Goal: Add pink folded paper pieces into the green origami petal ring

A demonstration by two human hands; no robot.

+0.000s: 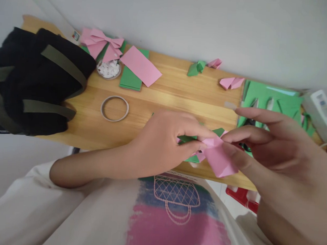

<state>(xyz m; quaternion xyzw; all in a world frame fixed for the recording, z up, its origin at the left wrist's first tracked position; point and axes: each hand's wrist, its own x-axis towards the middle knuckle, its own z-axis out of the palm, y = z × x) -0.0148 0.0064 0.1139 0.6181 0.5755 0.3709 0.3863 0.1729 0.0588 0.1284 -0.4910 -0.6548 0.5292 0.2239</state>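
A pink piece of folded paper (220, 159) hangs between my two hands above the table's front edge. My left hand (169, 142) pinches its upper left corner between thumb and forefinger. On the other side, my right hand (261, 147) grips its right edge with thumb and forefinger, and another finger is stretched out above. Green and pink folded paper (193, 158) shows behind and below my left hand; whether it lies on the table or is joined to the held piece I cannot tell.
A tape roll (114, 108), a dish of white bits (109, 68), pink paper (141, 66) and a pink paper bow (105, 43) lie on the left, beside a black bag (44, 79). Folded pieces (197, 68) lie at the back; a green sheet (263, 91) and a power strip (321, 110) are right.
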